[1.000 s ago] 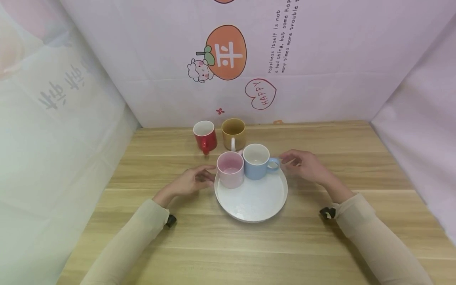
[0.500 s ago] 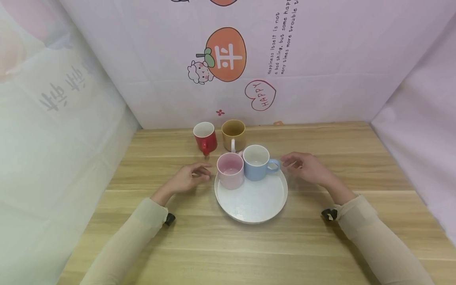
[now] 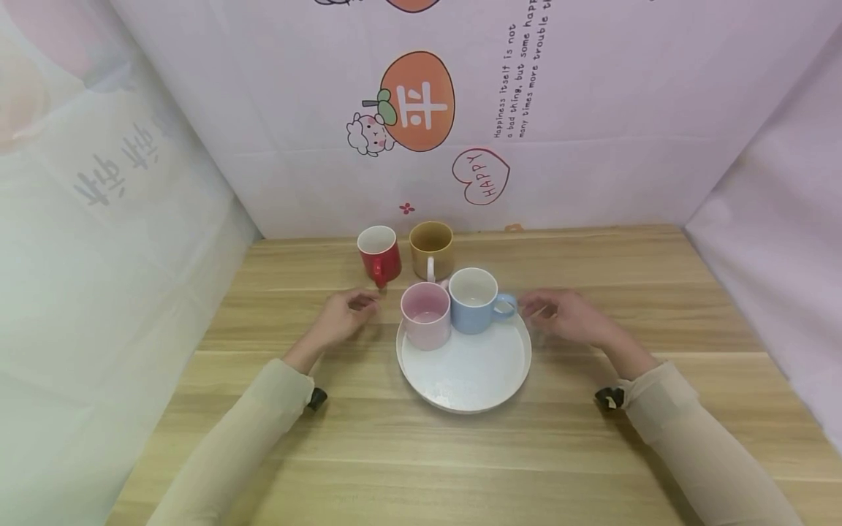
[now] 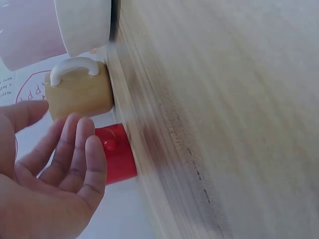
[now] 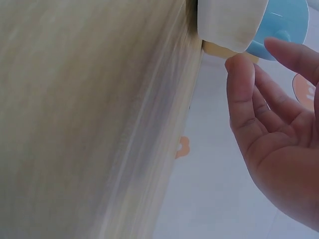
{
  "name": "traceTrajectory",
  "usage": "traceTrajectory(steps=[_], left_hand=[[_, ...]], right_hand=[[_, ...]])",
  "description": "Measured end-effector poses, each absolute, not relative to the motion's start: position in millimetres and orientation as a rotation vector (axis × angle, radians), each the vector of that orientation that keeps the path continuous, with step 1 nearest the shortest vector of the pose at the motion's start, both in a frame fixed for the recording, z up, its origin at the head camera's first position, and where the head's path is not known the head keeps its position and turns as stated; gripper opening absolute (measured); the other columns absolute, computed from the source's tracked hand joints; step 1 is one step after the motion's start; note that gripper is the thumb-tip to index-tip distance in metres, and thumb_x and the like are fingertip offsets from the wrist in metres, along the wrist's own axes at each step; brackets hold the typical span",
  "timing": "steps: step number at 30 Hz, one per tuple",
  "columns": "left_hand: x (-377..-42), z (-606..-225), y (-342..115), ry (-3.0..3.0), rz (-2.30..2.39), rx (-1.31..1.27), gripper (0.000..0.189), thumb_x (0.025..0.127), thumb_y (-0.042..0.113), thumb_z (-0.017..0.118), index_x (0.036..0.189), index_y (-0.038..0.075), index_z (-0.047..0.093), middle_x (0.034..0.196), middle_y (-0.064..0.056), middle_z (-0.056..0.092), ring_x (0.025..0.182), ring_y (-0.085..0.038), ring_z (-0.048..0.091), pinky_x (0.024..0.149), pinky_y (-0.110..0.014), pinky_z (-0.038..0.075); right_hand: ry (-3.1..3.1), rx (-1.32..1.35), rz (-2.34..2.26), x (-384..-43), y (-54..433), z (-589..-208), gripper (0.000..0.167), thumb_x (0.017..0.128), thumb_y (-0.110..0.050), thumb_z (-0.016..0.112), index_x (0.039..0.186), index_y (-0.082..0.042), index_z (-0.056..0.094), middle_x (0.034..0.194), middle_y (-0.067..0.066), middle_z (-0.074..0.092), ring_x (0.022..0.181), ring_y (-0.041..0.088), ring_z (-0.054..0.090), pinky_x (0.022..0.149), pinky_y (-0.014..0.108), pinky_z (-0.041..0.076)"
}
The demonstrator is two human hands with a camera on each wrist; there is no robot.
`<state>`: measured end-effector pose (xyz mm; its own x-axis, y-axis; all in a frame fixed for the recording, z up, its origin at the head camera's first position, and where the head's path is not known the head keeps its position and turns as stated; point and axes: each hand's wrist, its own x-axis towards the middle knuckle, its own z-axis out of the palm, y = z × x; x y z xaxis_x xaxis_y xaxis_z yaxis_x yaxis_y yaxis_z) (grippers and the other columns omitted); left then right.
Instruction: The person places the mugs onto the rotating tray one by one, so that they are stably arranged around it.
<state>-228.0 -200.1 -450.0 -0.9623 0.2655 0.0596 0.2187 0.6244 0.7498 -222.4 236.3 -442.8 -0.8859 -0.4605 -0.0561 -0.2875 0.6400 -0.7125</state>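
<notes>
A pink mug (image 3: 426,321) and a light blue mug (image 3: 475,303) stand upright side by side at the back of a round white tray (image 3: 470,376). Left of the tray, my left hand (image 3: 343,315) hovers with loosely bent fingers and holds nothing. In the left wrist view its fingertips overlap the red mug (image 4: 117,154) and come near the yellow mug (image 4: 82,92) with the white handle. My right hand (image 3: 566,315), also holding nothing, is beside the blue mug's handle (image 3: 506,305), its fingers relaxed at the tray's right rim.
Behind the tray, the red and yellow mugs stand upright near the back of the wooden table (image 3: 460,467). A printed white cloth (image 3: 592,109) hangs along the table's back edge, with more cloth at both sides.
My left hand has drawn away from the tray's left rim, moving left and back toward the red mug. The right hand has shifted only slightly; mugs and tray stay in place.
</notes>
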Motion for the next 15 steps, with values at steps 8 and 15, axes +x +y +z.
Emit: traceTrajectory(steps=[8,15], left_hand=[[-236.2,-447.0,-197.0,2.857,1.343,0.232,0.028,0.095,0.015,0.066,0.119,0.002,0.069,0.108,-0.018,0.074,0.100,-0.031,0.070,0.090,-0.044,0.058],[-245.1,-447.1,-196.9,2.934,1.293,0.156,0.031,0.095,0.017,0.064,0.121,0.000,0.068,0.108,-0.018,0.073,0.101,-0.034,0.070,0.091,-0.046,0.058]], right_hand=[[2.557,-0.584,-1.069,-222.0,235.3,-443.8,0.042,0.088,0.001,0.065,0.129,-0.004,0.061,0.114,0.017,0.071,0.095,0.025,0.069,0.070,0.030,0.059],[2.547,-0.619,-1.078,-220.8,233.2,-444.2,0.038,0.091,-0.002,0.064,0.128,-0.004,0.062,0.112,0.018,0.072,0.095,0.028,0.069,0.069,0.030,0.059]])
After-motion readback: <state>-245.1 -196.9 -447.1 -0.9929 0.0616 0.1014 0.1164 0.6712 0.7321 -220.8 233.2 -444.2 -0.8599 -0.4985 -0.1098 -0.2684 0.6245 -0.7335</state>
